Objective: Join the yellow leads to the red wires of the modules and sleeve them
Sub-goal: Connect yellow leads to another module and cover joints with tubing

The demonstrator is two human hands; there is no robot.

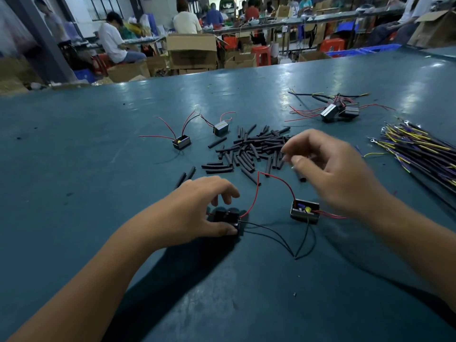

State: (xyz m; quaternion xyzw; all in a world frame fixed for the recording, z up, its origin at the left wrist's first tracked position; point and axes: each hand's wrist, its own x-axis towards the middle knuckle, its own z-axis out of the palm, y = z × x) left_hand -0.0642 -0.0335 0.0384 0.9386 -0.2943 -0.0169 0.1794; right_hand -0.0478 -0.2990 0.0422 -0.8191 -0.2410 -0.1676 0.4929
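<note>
My left hand (202, 211) grips a black module (228, 218) on the blue table, thumb at its near side and fingers arched over it. A red wire (254, 196) rises from it and meets the red wire of a second module (304, 211), which lies open-topped with a yellow part inside. Their black wires meet at a point nearer me (294, 257). My right hand (330, 171) hovers, blurred, with curled fingers over the pile of black sleeves (254, 149). One sleeve (300, 176) shows just under its thumb; I cannot tell whether it is held.
Two more modules (181, 142) (220, 128) with red and black wires lie farther back. A cluster of wired modules (338, 111) sits at the back right. A bundle of yellow and purple leads (419, 146) lies at the right edge. People work at benches beyond the table.
</note>
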